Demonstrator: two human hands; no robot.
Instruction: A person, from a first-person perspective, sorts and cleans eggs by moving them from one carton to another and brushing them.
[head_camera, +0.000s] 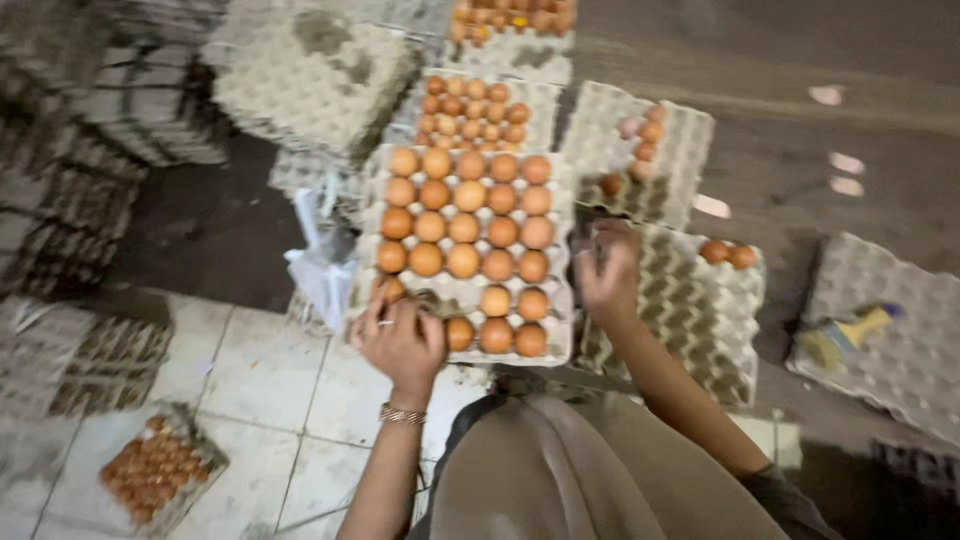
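The grey pulp egg tray (560, 345) directly in front of the person is sitting almost full: brown eggs (465, 228) are filling nearly every cup, and only a few cups along the near-left edge and in the second row from the front are showing bare. Judging by that, the filling of this tray is looking close to done, with a handful of eggs left to place.

The left hand (402, 340) is resting on the tray's near-left corner, fingers curled down over the cups there and touching or nearly touching an egg (390, 289) at the edge. Whether those fingers are actually closing around an egg cannot be told, since the hand is covering the spot. A ring is showing on one finger and a metal bracelet (402, 413) is circling the wrist.

The right hand (606, 268) is hovering beside the tray's right edge, over a second, nearly empty tray (700, 330). Its fingers are bunched loosely, but motion blur is hiding whether anything is pinched between them.

That right-hand tray is holding just two eggs (728, 253) at its far corner. Farther off, more trays are lying around: one filled with smaller eggs (472, 112), one partly loaded (680, 170), and an empty tray (900, 330) with a yellow-handled tool (852, 330) lying on it. Stacks of empty trays (300, 80) are standing at the left, and another filled tray (155, 465) is sitting on the tiled floor.
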